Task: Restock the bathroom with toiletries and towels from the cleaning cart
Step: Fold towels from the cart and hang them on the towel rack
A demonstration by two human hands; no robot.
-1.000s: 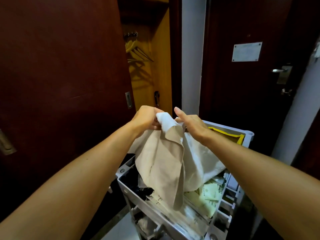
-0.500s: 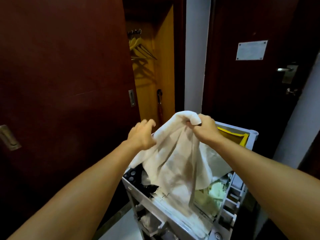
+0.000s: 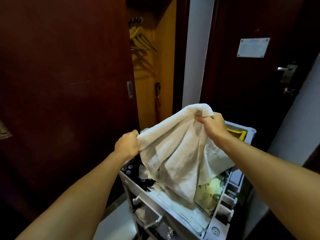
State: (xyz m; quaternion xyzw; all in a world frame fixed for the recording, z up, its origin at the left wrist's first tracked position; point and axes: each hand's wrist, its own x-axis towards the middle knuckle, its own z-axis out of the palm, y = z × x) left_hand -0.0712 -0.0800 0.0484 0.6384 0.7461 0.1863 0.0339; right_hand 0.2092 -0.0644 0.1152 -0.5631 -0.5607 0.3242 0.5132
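Left hand: fingers curled round one edge of a white towel; right hand: held higher, gripping the bunched opposite edge. Towel: stretched between both hands, lower folds hanging into the top tray of the grey cleaning cart directly beneath; yellow item just beyond the right wrist; dark wooden door left of the left hand.

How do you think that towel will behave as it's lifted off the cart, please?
Probably floppy: the towel sags in folds between the left hand and right hand. Likely light. Its hanging corner may snag on the cart.
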